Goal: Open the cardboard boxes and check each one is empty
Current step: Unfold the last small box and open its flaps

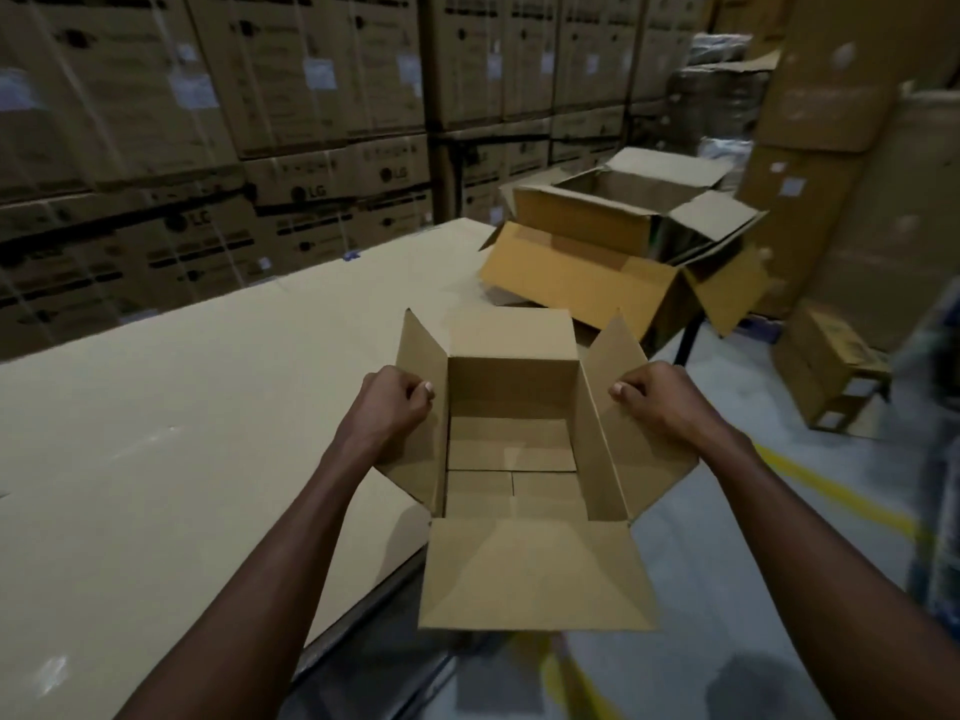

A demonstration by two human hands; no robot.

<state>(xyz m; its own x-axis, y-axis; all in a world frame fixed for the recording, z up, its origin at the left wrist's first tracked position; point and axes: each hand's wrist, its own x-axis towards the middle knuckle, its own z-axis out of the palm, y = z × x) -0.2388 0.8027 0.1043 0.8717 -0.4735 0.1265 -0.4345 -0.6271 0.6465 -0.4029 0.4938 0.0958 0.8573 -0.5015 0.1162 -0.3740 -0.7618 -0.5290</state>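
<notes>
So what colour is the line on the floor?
Yellow line on the grey floor, in the head view.

The location was a warehouse. Stacked, strapped cartons (pixel 218 122) filled the upper left and centre of the frame, and yellow floor marking (pixel 831 491) crossed the concrete floor (pixel 727 589) at lower right.

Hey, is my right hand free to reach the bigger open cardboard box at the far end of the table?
Probably not yet: the right hand grips a side flap of the small open cardboard box, as does the left hand. Once it lets go, nothing visible stands between it and the bigger open cardboard box.
</notes>
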